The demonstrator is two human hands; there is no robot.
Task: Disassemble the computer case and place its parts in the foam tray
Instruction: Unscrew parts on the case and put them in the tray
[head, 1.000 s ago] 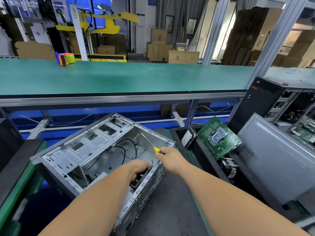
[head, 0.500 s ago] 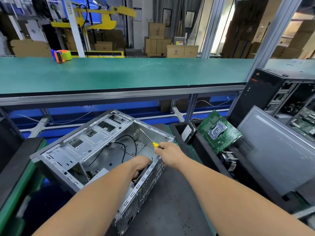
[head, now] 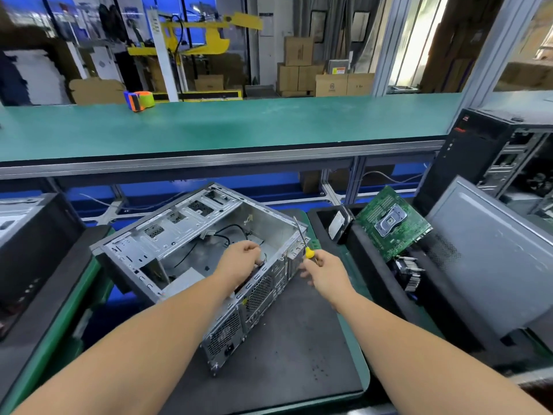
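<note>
- While the right hand (head: pixel 324 275) lifted the screwdriver (head: pixel 302 242) off the computer case (head: pixel 191 250), fingers still pinching its handle, unscrewing looks done.
- Left hand (head: pixel 241 260) stays inside, curled on a dark part; likely pulling it out.

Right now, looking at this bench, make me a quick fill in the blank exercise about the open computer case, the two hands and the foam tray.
1. The right hand holds a screwdriver with a ____ handle.
2. The left hand reaches ____ the open computer case.
3. The green motherboard leans in the black foam tray to the ____ of the case.
4. The tape dispenser sits on the ____ bench top.

Missing words: yellow; inside; right; green
</note>
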